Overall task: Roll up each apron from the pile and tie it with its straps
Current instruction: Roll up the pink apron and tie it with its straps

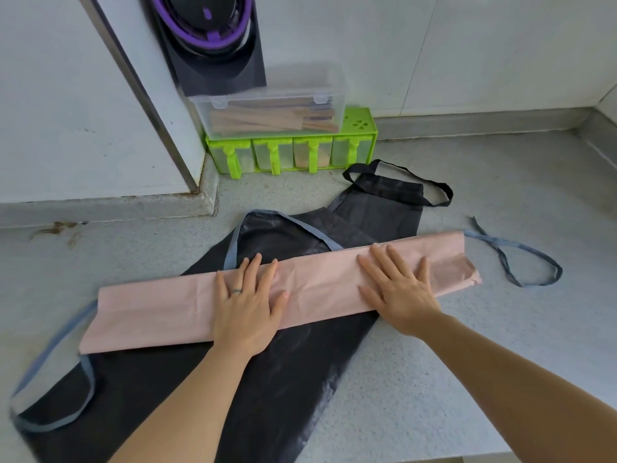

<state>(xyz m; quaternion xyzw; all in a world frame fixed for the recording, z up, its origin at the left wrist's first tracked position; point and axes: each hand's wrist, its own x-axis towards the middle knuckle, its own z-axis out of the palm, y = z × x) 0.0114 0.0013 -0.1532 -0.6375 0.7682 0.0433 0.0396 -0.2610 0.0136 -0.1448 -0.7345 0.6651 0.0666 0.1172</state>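
The pink apron (pixel 187 309) lies as a long flat band across the grey countertop (pixel 467 362), directly in front of the person and on top of a black apron (pixel 283 379) spread beneath it. Its long axis runs left to right, slightly skewed, so the right end sits farther from the person than the left end. Both hands rest on the band with palms down and fingers straight and spread, pressing the fabric flat and gripping nothing. The left hand (pixel 248 295) sits near the middle, and the right hand (pixel 397 282) lies to its right, nearer the right end than the left hand is to the left end. Both forearms reach forward from the near edge, with fingers pointing away from the body across the band's short width. A blue-grey neck loop (pixel 300 225) shows beyond the far edge, over the black apron. One blue-grey waist strap (pixel 50 355) trails off the left end in a loop, and the other waist strap (pixel 521 259) curls on the counter past the right end. The straps are well out of reach of both hands, so rolling probably comes first, and it turns on that left-to-right axis. Each end then needs its own hand to gather its strap.
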